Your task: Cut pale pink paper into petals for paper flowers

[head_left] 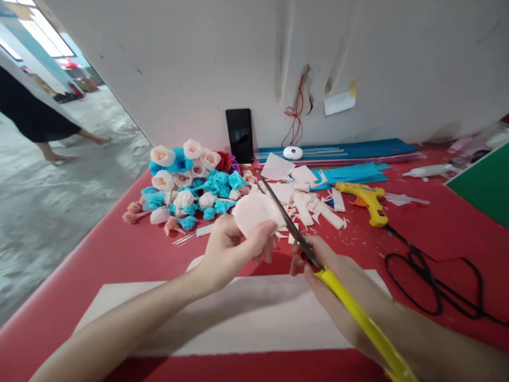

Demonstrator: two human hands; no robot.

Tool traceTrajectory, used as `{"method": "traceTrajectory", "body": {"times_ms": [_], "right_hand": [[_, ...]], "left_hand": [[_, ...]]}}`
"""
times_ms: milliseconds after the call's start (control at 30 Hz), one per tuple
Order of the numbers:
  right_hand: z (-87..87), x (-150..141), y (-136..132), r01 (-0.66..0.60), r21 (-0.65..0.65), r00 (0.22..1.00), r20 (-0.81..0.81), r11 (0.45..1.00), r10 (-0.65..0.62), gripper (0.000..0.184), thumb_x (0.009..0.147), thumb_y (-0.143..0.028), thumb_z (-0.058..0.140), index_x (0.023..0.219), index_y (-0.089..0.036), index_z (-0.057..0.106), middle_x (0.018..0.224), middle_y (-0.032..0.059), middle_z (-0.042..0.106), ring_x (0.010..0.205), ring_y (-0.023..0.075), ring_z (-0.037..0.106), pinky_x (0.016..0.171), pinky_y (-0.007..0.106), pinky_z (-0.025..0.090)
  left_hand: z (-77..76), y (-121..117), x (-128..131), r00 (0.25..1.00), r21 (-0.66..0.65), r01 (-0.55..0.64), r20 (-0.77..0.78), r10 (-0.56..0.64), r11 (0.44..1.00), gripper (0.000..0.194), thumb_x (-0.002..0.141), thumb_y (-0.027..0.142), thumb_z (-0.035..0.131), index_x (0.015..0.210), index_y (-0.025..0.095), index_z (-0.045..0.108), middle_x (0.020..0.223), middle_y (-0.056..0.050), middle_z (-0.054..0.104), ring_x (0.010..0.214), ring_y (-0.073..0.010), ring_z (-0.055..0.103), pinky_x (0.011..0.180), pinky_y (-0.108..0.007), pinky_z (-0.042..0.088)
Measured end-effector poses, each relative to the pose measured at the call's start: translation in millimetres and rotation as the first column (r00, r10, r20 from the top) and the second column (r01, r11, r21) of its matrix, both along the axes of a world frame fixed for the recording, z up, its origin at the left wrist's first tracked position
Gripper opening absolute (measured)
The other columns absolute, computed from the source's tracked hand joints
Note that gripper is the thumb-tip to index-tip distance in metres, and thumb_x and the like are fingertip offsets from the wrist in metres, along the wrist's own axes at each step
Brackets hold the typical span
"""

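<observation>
My left hand (234, 249) pinches a pale pink piece of paper (256, 212) with a rounded outline, thumb on its near face. In my right hand (338, 281) is a pair of scissors (306, 246) with yellow handles, its blades pointing up and left. The blades run along the right edge of the pink paper, slightly parted at the tips. Beneath both hands lies a wide pale sheet (238, 318). Just behind the held paper are pale scraps and cut pieces (306, 207).
Paper flowers in pink, white and blue (191, 185) are heaped at left. A yellow glue gun (368, 201) with a black cord (433, 286) lies right. A black phone (239, 135) leans on the wall, near blue sheets (382, 148). A person (35, 106) walks at far left.
</observation>
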State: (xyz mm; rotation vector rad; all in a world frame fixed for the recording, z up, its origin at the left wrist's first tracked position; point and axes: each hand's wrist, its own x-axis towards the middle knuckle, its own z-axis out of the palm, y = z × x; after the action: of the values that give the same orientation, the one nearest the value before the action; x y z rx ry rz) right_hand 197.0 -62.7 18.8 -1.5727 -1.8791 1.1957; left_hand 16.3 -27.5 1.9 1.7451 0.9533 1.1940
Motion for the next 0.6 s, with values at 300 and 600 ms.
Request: {"method": "traceTrajectory", "body": {"times_ms": [300,600], "right_hand": [[-8.0,2,0,-0.111,-0.039,0.974,0.194,0.993,0.116,0.016,0.083,-0.020,0.038,0.097,-0.024,0.044,0.075,0.0022,0.065,0.056,0.0149,0.057,0.053,0.027,0.038],[-18.7,1,2,-0.058,0.070,0.984,0.172,0.996,0.045,0.020,0.087,-0.040,0.034,0.089,-0.023,0.044,0.054,-0.0016,0.053,0.047,0.0151,0.053,0.046,0.026,0.036]], "left_hand": [[-1.7,0,0,0.999,-0.027,-0.026,-0.030,0.025,0.999,0.042,0.085,0.026,0.049,0.045,0.014,0.055,0.040,0.000,0.055,0.036,-0.0060,0.048,0.037,-0.016,0.039],[-1.7,-1,0,1.000,-0.017,-0.016,-0.024,0.015,1.000,0.041,0.084,0.024,0.050,0.045,0.014,0.055,0.040,0.001,0.055,0.036,-0.0052,0.049,0.038,-0.015,0.039]]}}
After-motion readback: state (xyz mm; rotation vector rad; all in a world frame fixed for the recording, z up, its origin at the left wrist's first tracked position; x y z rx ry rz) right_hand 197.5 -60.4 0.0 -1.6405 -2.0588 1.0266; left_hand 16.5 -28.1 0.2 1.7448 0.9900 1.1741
